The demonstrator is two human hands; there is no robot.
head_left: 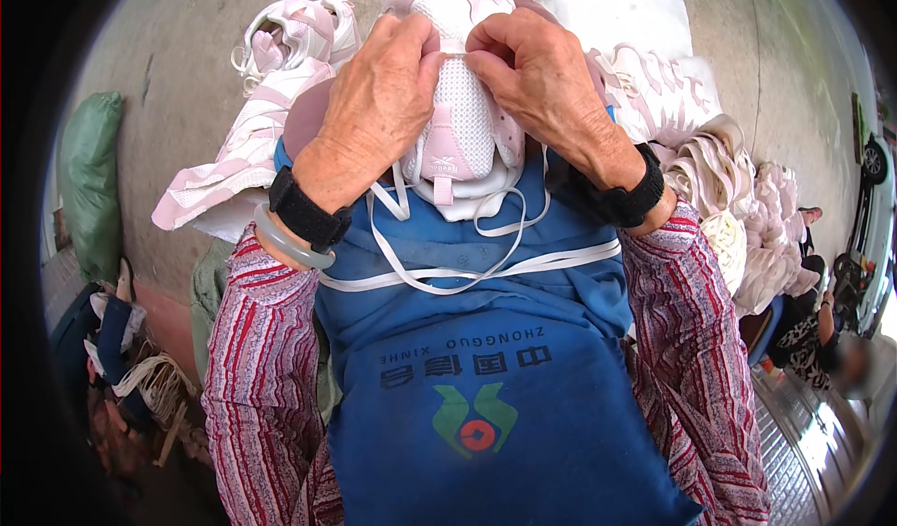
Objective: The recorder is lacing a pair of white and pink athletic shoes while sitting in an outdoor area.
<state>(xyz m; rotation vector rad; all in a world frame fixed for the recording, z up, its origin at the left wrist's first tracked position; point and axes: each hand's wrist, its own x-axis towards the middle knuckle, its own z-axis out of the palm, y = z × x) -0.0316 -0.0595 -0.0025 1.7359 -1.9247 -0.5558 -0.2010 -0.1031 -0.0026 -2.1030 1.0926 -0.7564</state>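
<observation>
A white and pink sneaker (467, 106) rests on my lap, its tongue toward me and its toe pointing away. My left hand (388, 82) pinches thumb and forefinger at the left edge of the lacing. Opposite it, my right hand (533, 73) pinches at the right edge. A short stretch of thin, pale lace spans the tongue between both fingertips. The fingers partly hide what they grip. Long white shoelace (392, 255) ends hang in loops from the shoe onto my blue apron (467, 330).
More pink and white sneakers (234, 143) lie to the left. On the right are further sneakers (654, 92) and bundled pale laces (724, 246). A green sack (93, 185) stands far left. White sheeting (612, 3) lies ahead. A person (818, 325) sits at the right.
</observation>
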